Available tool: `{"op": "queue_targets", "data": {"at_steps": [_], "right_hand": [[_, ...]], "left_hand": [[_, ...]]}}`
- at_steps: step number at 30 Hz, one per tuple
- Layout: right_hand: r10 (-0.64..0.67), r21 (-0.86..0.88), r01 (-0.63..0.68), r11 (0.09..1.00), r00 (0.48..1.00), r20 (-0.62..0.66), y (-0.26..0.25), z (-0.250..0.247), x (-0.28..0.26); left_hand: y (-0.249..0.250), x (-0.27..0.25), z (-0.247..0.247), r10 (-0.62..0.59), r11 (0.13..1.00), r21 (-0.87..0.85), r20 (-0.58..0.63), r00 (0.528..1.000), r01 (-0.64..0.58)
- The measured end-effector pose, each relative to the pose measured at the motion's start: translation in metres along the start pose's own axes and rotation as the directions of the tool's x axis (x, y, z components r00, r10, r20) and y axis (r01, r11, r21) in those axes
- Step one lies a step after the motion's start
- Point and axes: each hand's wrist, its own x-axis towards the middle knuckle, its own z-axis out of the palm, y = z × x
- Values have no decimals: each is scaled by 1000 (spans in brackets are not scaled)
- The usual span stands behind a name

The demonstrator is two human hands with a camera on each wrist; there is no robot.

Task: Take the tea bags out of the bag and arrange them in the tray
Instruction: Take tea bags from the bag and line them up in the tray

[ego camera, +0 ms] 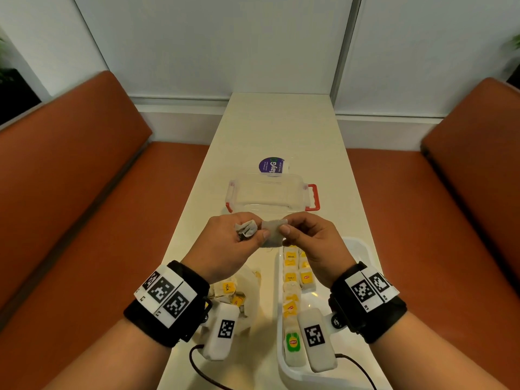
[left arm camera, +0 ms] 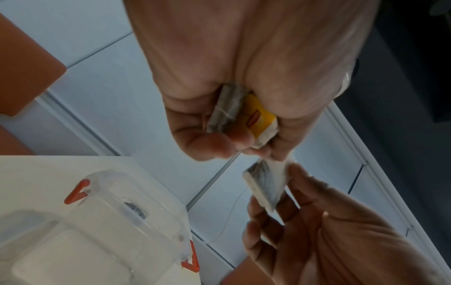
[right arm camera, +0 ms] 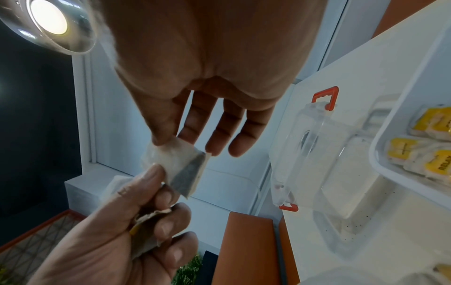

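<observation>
While the left hand (ego camera: 225, 243) and the right hand (ego camera: 312, 243) both pinch one pale paper tea bag (ego camera: 272, 232) above the table, the left also clutches a crumpled second (ego camera: 247, 228); pass it rightward, then lay it flat beside the roughly eight in the white plastic tray (ego camera: 363, 249). More sit in the translucent bag (ego camera: 247, 288), uncountable.

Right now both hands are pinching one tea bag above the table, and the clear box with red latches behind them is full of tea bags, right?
Nearly. Both the left hand and right hand pinch the tea bag, but the head view shows the clear box holds no tea bags; the arranged ones lie in the white tray.
</observation>
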Motion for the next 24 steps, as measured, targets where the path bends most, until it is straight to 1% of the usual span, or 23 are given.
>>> {"op": "queue_targets", "data": {"at_steps": [2, 5, 7, 10, 12, 14, 16, 18, 20, 24], "right_hand": [[15, -29, -14, 999, 1000, 27, 1, -1, -2], [12, -42, -12, 999, 1000, 15, 1, -2, -2], [17, -30, -17, 999, 1000, 10, 1, -2, -2], [31, -94, -27, 995, 999, 36, 1, -4, -3], [49, -138, -46, 989, 999, 18, 1, -8, -3], [81, -151, -83, 985, 996, -23, 4, -18, -2], [117, -206, -130, 970, 990, -74, 13, -34, -2], [168, -284, -201, 937, 976, -137, 30, -52, -4], [237, -356, -297, 886, 950, -203, 51, -67, -9], [393, -480, -470, 740, 883, -257, 102, -90, -22]], "left_hand": [[3, 1, 0, 21, 999, 49, 2, 1000, -21], [5, 2, 0, 31, 995, 92, 19, 999, -33], [4, 2, 1, 22, 994, 102, 26, 999, -24], [2, 2, 5, 18, 996, 92, 33, 999, -21], [0, 2, 8, -6, 998, 59, 34, 999, 4], [-4, 2, 10, -65, 998, -3, 42, 997, 66], [-12, -1, 11, -96, 995, -26, 45, 994, 98], [-17, -4, 11, -126, 991, -40, 44, 991, 127], [-20, -6, 11, -152, 987, -44, 42, 988, 154], [-25, -11, 11, -190, 980, -46, 48, 981, 192]]}}
